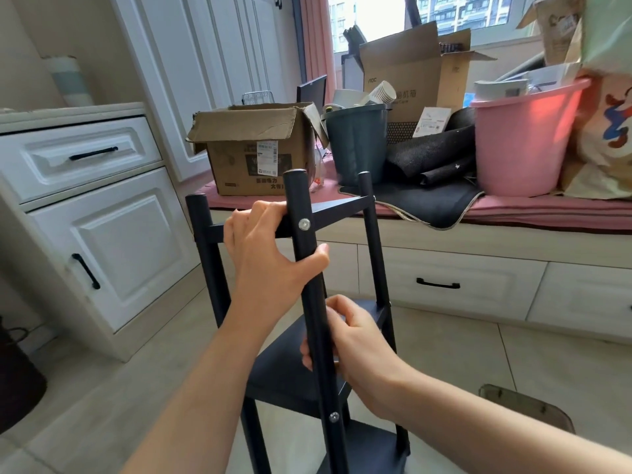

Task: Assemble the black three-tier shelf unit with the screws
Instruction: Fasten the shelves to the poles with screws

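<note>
A tiled floor (461,354) of pale, glossy squares runs to a window bench (513,213) topped with a pink cushion, with white panelled cabinets (113,248) bearing black bar handles on the left. On the bench sit a creased cardboard box (253,148) with its flaps open, a dark round bin (355,145), folded black fabric (431,159) with a coarse weave, and a smooth pink plastic bucket (523,138).

The shelf unit (297,367) stands upright on the floor in front of the bench, at the centre of the view. It is matte black, built of round posts and flat rectangular boards. Its long axis is vertical, the posts pointing up with blunt round tops. Three boards show, one near the top, one at mid height and one low near the floor. The near post (307,268) carries a silver screw (303,224) where it meets the top board, and a second screw (333,417) further down.

The left hand (270,248) grips the top board's front edge, fingers curled over it and the thumb across the near post. The right hand (355,347) is lower, its fingers curled round the near post at the level of the middle board.
</note>
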`<action>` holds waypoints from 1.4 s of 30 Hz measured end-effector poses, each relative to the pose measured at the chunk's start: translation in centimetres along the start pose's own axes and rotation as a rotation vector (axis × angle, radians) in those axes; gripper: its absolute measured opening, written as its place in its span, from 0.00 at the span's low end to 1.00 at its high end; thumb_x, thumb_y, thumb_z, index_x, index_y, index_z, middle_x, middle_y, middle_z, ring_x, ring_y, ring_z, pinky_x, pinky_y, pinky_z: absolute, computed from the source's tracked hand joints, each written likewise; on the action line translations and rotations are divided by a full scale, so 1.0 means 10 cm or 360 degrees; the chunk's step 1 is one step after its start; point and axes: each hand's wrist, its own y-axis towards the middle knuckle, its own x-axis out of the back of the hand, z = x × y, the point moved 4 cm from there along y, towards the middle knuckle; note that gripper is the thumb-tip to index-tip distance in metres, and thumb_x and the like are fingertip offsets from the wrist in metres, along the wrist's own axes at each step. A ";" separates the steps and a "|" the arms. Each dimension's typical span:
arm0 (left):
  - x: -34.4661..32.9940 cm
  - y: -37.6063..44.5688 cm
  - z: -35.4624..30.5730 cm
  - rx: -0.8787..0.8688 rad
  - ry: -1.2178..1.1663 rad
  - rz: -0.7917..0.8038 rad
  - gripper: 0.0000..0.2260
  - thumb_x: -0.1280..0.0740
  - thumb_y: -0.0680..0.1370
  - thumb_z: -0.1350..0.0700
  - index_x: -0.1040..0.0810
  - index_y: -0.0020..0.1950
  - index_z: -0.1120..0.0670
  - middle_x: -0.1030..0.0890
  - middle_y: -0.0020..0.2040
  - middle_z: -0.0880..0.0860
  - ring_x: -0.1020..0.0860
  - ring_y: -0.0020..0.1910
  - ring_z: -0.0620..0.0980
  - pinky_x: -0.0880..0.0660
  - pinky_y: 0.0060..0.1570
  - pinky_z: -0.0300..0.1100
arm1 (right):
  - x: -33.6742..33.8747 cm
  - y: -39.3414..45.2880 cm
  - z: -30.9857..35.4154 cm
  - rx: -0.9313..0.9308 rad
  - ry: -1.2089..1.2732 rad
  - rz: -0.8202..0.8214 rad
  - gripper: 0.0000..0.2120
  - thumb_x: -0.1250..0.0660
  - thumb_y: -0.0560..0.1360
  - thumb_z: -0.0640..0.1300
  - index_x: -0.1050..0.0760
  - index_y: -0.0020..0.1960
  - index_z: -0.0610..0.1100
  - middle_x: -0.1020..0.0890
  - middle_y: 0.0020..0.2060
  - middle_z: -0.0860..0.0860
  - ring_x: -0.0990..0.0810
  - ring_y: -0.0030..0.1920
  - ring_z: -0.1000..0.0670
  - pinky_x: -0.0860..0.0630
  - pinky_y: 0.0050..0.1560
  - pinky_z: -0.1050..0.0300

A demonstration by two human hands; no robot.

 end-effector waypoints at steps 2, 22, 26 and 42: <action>0.00 0.01 -0.01 0.0016 -0.0048 0.0032 0.15 0.30 0.67 0.44 0.28 0.50 0.44 0.32 0.46 0.35 0.36 0.55 0.44 0.37 0.58 0.40 | -0.02 0.00 0.01 0.0072 -0.0015 -0.0091 0.13 0.45 0.85 0.46 0.29 0.51 0.38 0.19 0.30 0.45 0.20 0.31 0.48 0.22 0.34 0.58; 0.16 -0.08 0.28 -0.0049 -0.0207 0.0199 0.15 0.29 0.70 0.47 0.29 0.54 0.38 0.29 0.50 0.30 0.31 0.56 0.38 0.37 0.53 0.23 | 0.20 0.12 0.58 0.0705 -0.0614 -0.0288 0.05 0.30 0.77 0.40 0.15 0.45 0.42 0.17 0.31 0.50 0.19 0.34 0.53 0.19 0.42 0.56; 0.16 -0.08 0.32 -0.0027 -0.0190 0.0162 0.15 0.29 0.71 0.47 0.30 0.53 0.37 0.28 0.49 0.34 0.31 0.55 0.37 0.38 0.53 0.23 | 0.12 0.13 0.62 0.0853 -0.0774 -0.0250 0.04 0.29 0.76 0.40 0.15 0.47 0.42 0.16 0.33 0.49 0.16 0.36 0.50 0.17 0.46 0.53; 0.17 -0.08 0.36 -0.0049 -0.0184 0.0157 0.16 0.29 0.71 0.48 0.29 0.54 0.37 0.29 0.49 0.31 0.31 0.55 0.34 0.38 0.53 0.21 | 0.00 0.26 0.59 0.1082 -0.0782 -0.0336 0.06 0.29 0.76 0.40 0.15 0.51 0.45 0.15 0.36 0.56 0.17 0.40 0.59 0.23 0.44 0.70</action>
